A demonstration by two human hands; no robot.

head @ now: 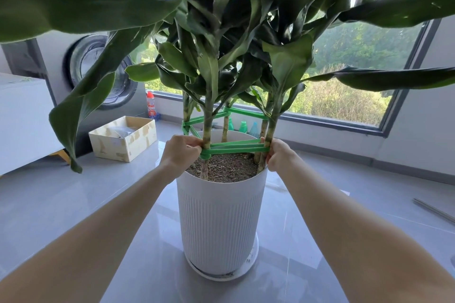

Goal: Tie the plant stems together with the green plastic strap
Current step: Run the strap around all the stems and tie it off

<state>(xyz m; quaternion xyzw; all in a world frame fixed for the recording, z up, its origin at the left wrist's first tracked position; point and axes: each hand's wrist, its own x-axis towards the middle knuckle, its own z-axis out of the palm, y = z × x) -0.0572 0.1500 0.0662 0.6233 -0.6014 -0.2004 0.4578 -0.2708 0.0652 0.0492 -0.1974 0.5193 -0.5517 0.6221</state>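
A tall leafy plant with several thin stems grows from soil in a ribbed white pot (219, 224) on a saucer. A green plastic strap (236, 147) runs between the stems, looping from the near left stem (207, 130) to the near right stem (268, 140) and on round the back stems. My left hand (181, 152) pinches the strap where it wraps the left stem. My right hand (279, 154) grips the strap at the right stem, at the pot's rim. Between my hands the strap lies taut in two or three bands.
An open cardboard box (123, 138) sits on the grey tiled floor at left, beside a white cabinet (24, 118) and a washing machine (98, 71). Bottles (151, 106) stand along the window sill. A thin rod (433, 209) lies on the floor at right.
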